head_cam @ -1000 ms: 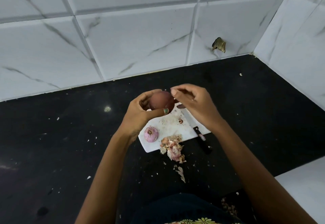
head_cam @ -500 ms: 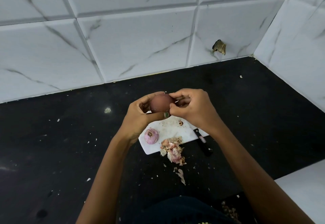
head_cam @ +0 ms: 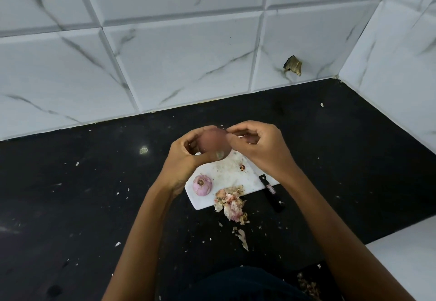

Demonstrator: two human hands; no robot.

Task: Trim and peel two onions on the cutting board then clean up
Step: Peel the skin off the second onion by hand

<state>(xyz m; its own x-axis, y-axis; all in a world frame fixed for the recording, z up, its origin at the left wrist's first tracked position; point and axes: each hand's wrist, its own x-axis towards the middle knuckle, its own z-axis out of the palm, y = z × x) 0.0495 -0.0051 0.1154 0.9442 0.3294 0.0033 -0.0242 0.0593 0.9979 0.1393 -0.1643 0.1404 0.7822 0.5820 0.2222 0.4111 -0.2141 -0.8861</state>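
My left hand (head_cam: 188, 156) grips a brown-skinned onion (head_cam: 212, 142) held up above the far end of the white cutting board (head_cam: 226, 178). My right hand (head_cam: 257, 144) pinches at the onion's top right side with thumb and fingertips. A peeled pink onion (head_cam: 202, 185) lies on the board's left part. A heap of onion skins (head_cam: 230, 202) sits at the board's near edge. The knife's black handle (head_cam: 271, 193) sticks out off the board's right side; my right wrist hides the blade.
The black counter (head_cam: 82, 194) is strewn with small skin scraps, one larger piece (head_cam: 241, 237) in front of the board. White marble-look tiles form the back wall and right wall. A white surface (head_cam: 408, 265) lies at the near right.
Both hands with the onion have shifted slightly; my right hand's fingers have closed onto the onion's top from a looser pose a second ago.
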